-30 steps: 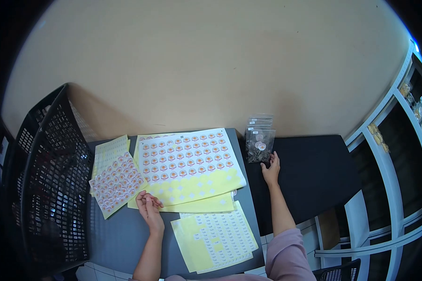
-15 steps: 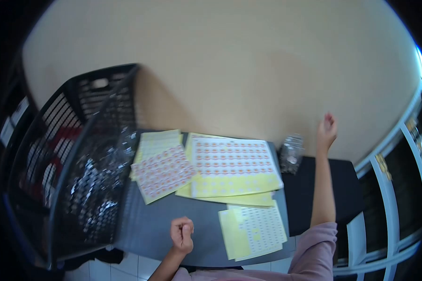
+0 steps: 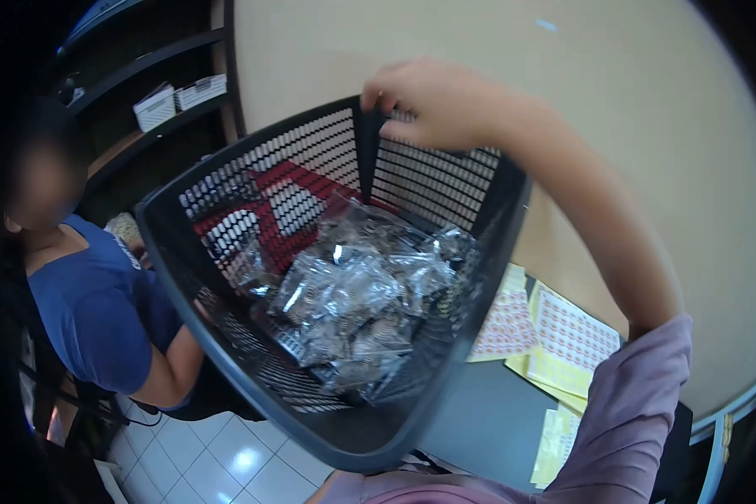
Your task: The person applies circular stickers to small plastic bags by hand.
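My right hand (image 3: 435, 102) is at the far rim of a large black plastic basket (image 3: 344, 449), its fingers curled over the edge and the thumb on the inner side. Motion blurs the hand a little. Inside the basket lies a heap of clear plastic bags (image 3: 344, 290) with small dark contents that I cannot make out. My left hand is out of view.
A co-worker in a blue shirt (image 3: 101, 323) is at the left, close to the basket. Sticker sheets (image 3: 575, 328) lie on the grey table (image 3: 470, 412) at the right. Dark shelves with white boxes (image 3: 155, 107) stand behind. The floor is tiled (image 3: 218, 454).
The view has turned left and the basket now fills the middle. My right hand has moved left from near the wall to the basket's rim. My left hand has left the view.
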### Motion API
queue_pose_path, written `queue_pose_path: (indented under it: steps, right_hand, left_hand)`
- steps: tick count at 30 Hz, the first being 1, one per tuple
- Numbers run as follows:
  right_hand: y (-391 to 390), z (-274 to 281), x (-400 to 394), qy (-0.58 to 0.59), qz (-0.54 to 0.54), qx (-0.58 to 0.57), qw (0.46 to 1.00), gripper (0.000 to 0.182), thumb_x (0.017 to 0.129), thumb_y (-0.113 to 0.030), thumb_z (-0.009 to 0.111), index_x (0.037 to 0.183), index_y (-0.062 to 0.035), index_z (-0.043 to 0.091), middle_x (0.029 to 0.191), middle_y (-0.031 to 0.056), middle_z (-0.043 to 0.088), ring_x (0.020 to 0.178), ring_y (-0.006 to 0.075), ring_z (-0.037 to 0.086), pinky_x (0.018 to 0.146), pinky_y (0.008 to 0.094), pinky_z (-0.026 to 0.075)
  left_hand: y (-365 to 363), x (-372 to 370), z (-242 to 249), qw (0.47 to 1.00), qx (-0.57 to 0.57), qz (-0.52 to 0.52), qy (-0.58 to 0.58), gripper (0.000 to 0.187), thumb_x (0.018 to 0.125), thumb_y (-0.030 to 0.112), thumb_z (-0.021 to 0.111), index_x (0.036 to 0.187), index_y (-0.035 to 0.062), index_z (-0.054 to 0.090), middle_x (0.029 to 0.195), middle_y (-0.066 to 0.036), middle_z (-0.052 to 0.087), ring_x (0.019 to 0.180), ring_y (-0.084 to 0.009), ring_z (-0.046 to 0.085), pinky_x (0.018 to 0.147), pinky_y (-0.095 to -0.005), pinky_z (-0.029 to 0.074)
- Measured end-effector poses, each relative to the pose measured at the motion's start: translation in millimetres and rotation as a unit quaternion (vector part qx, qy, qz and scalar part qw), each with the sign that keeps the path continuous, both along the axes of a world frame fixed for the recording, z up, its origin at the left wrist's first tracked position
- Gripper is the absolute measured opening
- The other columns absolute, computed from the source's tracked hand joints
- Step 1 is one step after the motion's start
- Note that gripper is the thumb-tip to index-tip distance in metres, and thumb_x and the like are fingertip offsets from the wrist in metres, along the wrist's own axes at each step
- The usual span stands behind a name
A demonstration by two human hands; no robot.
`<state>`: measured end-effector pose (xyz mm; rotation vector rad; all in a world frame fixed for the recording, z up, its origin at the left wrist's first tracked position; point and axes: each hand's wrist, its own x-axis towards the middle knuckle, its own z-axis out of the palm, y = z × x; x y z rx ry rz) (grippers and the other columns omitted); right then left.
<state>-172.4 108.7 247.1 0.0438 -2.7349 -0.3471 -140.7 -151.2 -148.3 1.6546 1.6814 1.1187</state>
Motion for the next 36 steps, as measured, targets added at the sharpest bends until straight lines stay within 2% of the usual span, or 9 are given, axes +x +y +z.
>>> queue_pose_path:
  steps: [5, 10, 18, 23, 27, 30, 32, 34, 36]
  right_hand:
    - [-26, -58, -97, -0.289, -0.112, 0.017, 0.951, 0.027, 0.070, -0.020, 0.059, 0.089, -0.0021, 0.062, 0.089, 0.0156, 0.061, 0.084, 0.0292, 0.059, 0.074, 0.0384, 0.047]
    - [53, -200, -141, -0.512, -0.142, 0.014, 0.847, 0.037, 0.069, -0.038, 0.059, 0.082, -0.0037, 0.065, 0.088, 0.0150, 0.063, 0.081, 0.0284, 0.059, 0.072, 0.0378, 0.047]
    - [79, -293, -97, -0.635, -0.129, -0.141, 0.749, 0.040, 0.070, -0.038, 0.062, 0.090, -0.0037, 0.065, 0.095, 0.0159, 0.062, 0.090, 0.0283, 0.057, 0.079, 0.0366, 0.043]
    - [50, -265, -101, -0.441, -0.260, -0.215, 0.832, 0.037, 0.065, -0.034, 0.068, 0.087, -0.0041, 0.066, 0.092, 0.0151, 0.063, 0.086, 0.0259, 0.059, 0.075, 0.0351, 0.045]
    - [44, -218, -131, -0.392, -0.141, -0.132, 0.899, 0.024, 0.062, -0.025, 0.069, 0.077, -0.0056, 0.067, 0.074, 0.0093, 0.065, 0.069, 0.0197, 0.062, 0.064, 0.0313, 0.049]
    - [27, -138, -141, -0.329, -0.139, -0.196, 0.913, 0.011, 0.060, -0.007, 0.066, 0.070, -0.0058, 0.066, 0.068, 0.0061, 0.064, 0.063, 0.0145, 0.061, 0.058, 0.0280, 0.049]
    - [26, -89, -126, -0.198, -0.120, -0.183, 0.955, 0.015, 0.057, -0.004, 0.062, 0.072, -0.0045, 0.066, 0.068, 0.0090, 0.064, 0.065, 0.0181, 0.061, 0.059, 0.0292, 0.049]
    - [38, -53, -91, 0.013, -0.013, -0.139, 0.990, 0.011, 0.059, -0.002, 0.055, 0.068, -0.0021, 0.063, 0.067, 0.0111, 0.063, 0.062, 0.0194, 0.061, 0.059, 0.0291, 0.049]
    - [39, -18, -42, 0.185, -0.008, -0.176, 0.967, 0.010, 0.066, -0.002, 0.052, 0.071, -0.0022, 0.061, 0.064, 0.0073, 0.062, 0.062, 0.0145, 0.061, 0.058, 0.0269, 0.048]
  left_hand:
    - [-11, -58, -2, 0.999, 0.011, 0.028, 0.025, 0.043, 0.075, 0.019, 0.061, 0.115, 0.0107, 0.049, 0.125, -0.009, 0.041, 0.121, -0.0291, 0.033, 0.101, -0.0540, 0.015]
    - [-27, -91, -16, 0.998, 0.009, 0.058, 0.034, 0.042, 0.074, 0.018, 0.060, 0.114, 0.0108, 0.049, 0.124, -0.009, 0.042, 0.121, -0.0286, 0.033, 0.101, -0.0538, 0.015]
    - [-27, -109, -24, 0.996, 0.012, 0.081, 0.044, 0.040, 0.074, 0.017, 0.060, 0.112, 0.0110, 0.051, 0.122, -0.008, 0.044, 0.120, -0.0278, 0.034, 0.101, -0.0536, 0.015]
    - [-32, -109, -24, 0.994, 0.012, 0.092, 0.064, 0.039, 0.074, 0.016, 0.060, 0.112, 0.0111, 0.051, 0.121, -0.008, 0.045, 0.120, -0.0273, 0.034, 0.101, -0.0535, 0.014]
    - [-32, -98, -25, 0.992, 0.012, 0.097, 0.078, 0.038, 0.074, 0.015, 0.060, 0.111, 0.0112, 0.052, 0.120, -0.008, 0.046, 0.120, -0.0269, 0.035, 0.102, -0.0534, 0.014]
    - [-26, -84, -23, 0.991, 0.013, 0.095, 0.090, 0.037, 0.074, 0.015, 0.060, 0.110, 0.0113, 0.052, 0.119, -0.008, 0.046, 0.120, -0.0266, 0.035, 0.102, -0.0533, 0.014]
    - [-19, -72, -19, 0.991, 0.017, 0.092, 0.098, 0.037, 0.074, 0.014, 0.060, 0.110, 0.0113, 0.052, 0.119, -0.008, 0.047, 0.120, -0.0264, 0.035, 0.102, -0.0532, 0.014]
    - [-1, -72, 73, 0.991, 0.018, 0.084, 0.107, 0.036, 0.074, 0.014, 0.060, 0.110, 0.0113, 0.053, 0.118, -0.007, 0.047, 0.119, -0.0262, 0.035, 0.102, -0.0532, 0.014]
    - [-8, -46, -7, 0.991, 0.018, 0.071, 0.115, 0.036, 0.074, 0.013, 0.060, 0.109, 0.0114, 0.053, 0.118, -0.007, 0.048, 0.119, -0.0260, 0.035, 0.102, -0.0531, 0.014]
